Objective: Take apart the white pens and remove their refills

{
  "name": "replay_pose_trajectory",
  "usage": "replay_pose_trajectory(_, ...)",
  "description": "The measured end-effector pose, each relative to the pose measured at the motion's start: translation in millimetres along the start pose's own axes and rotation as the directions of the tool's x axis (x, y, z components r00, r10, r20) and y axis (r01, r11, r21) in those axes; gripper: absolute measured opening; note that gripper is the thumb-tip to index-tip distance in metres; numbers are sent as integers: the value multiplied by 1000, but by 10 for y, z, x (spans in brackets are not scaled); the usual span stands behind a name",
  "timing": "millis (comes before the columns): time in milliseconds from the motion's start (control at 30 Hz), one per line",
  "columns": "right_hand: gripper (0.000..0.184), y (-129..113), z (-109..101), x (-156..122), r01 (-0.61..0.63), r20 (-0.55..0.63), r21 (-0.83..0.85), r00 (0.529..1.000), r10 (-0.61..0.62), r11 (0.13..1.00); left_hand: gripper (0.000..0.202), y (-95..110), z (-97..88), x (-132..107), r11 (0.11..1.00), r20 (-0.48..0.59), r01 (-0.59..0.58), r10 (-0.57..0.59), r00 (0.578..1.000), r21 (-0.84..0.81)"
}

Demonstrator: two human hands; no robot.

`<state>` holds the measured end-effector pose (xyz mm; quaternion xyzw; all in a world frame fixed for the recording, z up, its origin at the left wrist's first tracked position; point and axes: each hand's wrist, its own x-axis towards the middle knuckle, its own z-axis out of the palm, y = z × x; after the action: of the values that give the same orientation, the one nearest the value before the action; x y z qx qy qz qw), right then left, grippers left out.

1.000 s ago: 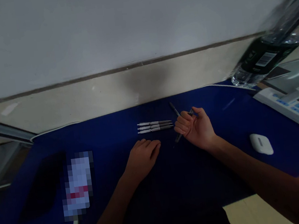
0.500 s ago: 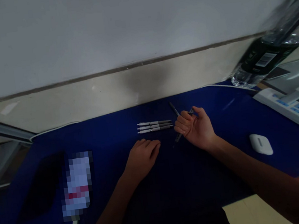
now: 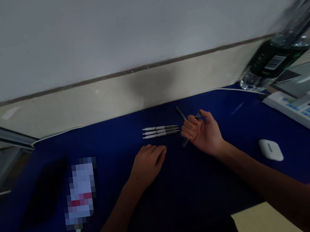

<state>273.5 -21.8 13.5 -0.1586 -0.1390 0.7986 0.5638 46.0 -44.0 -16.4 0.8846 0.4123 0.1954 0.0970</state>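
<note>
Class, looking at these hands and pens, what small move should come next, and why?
Perhaps the right hand should lay its dark pen on the blue surface, since three white-and-grey pens lie side by side there while this one slants through the curled fingers.

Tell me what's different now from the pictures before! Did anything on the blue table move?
Nothing visibly moved, and nothing was picked up or let go. The right-hand grip stays curled around a dark pen, and the left-hand grip stays just on the near side of the three white pens. The bottle and white case stayed put too.
</note>
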Motion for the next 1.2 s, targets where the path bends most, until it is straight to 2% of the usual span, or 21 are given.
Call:
replay_pose_trajectory(533,42,-4,11,8,-33,-20,-52,999,32,998,21,-4,8,-9,1000,-15,-9,9,1000,-2)
replay_pose_trajectory(933,41,3,2,1,-60,5,-40,998,60,997,23,6,-6,1,1000,16,6,-6,1000,-2)
replay_pose_trajectory(1200,42,6,16,-1,-36,-7,-36,999,36,999,23,0,-2,-12,1000,17,8,-8,1000,-7)
